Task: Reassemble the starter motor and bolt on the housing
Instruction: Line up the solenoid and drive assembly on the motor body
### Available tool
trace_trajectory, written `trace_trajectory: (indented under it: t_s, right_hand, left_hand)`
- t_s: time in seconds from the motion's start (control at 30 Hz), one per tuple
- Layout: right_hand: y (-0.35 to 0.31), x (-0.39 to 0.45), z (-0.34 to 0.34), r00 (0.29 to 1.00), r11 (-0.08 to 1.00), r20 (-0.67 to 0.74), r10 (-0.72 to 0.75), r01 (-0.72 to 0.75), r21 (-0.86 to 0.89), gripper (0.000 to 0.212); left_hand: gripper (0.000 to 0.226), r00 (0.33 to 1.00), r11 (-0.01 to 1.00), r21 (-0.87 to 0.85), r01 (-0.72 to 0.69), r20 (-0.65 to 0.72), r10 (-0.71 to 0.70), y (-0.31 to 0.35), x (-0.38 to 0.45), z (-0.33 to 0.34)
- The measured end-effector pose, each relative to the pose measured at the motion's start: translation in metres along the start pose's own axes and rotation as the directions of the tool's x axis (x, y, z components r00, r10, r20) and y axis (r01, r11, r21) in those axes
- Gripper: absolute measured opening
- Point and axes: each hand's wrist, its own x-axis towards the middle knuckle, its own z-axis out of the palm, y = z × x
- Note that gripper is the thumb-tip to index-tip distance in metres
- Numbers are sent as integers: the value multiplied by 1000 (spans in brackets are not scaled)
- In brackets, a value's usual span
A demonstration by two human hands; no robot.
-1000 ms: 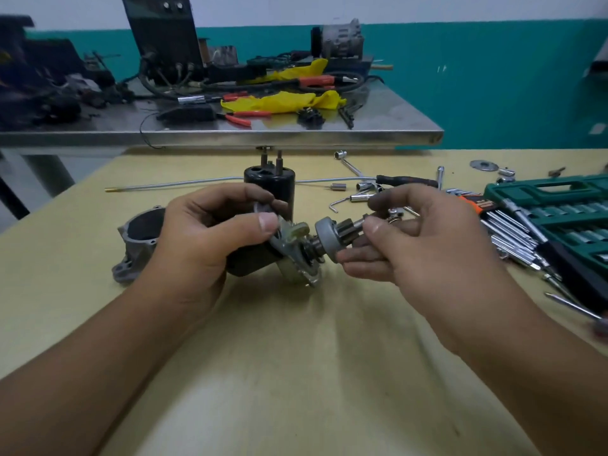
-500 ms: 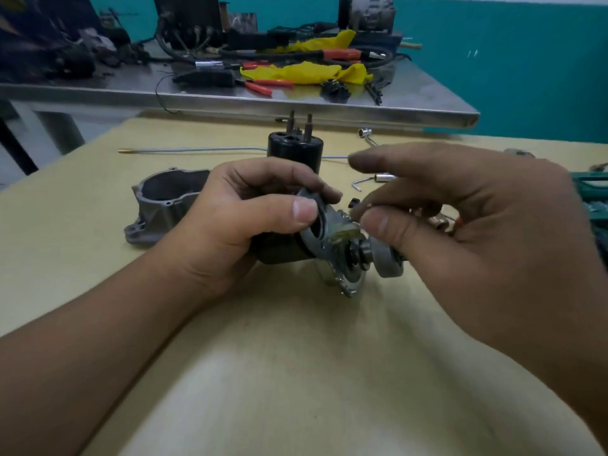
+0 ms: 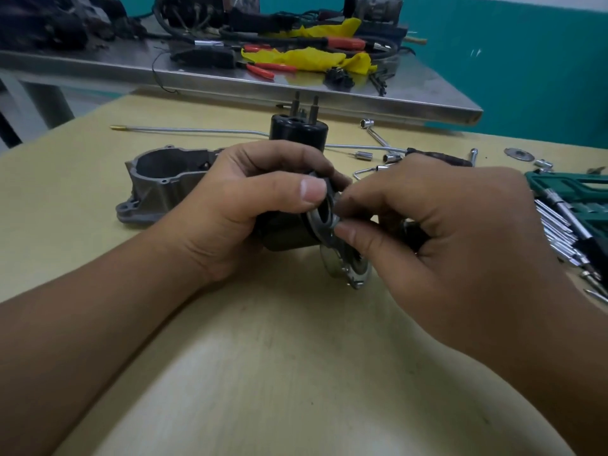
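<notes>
My left hand (image 3: pixel 250 205) grips the dark starter motor body (image 3: pixel 286 232), which lies on its side on the wooden table, thumb on its ring-shaped end. My right hand (image 3: pixel 437 232) pinches at the metal end plate (image 3: pixel 345 264) and the drive gear part, which its fingers mostly hide. The grey cast housing (image 3: pixel 154 189) lies open side up just left of my left hand. A black solenoid cylinder (image 3: pixel 297 131) with two studs stands upright behind my hands.
Sockets and an L-wrench (image 3: pixel 378 139) lie scattered behind my right hand. A green tool case (image 3: pixel 572 192) with chrome bits sits at the right edge. A long thin rod (image 3: pixel 190 129) crosses the table's back. A steel bench (image 3: pixel 296 83) with clutter stands beyond.
My right hand has moved in against the motor's end, pushing the drive gear assembly closer to the body, and now covers it. The view has tilted down and nearer.
</notes>
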Motion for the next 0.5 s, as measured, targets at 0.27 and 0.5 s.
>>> trace_trajectory:
  t_s: [0.27,0.5]
  right_hand:
    - [6,1,15,998,1000,-56,-16,17,18,11]
    - [8,2,19,996,994,-69,56,-49,98,8]
  left_hand:
    - [19,993,996,-82,47,-101,-55,-6,1,3]
    - [47,969,989,-40,142,-197,-147,-8,2,9]
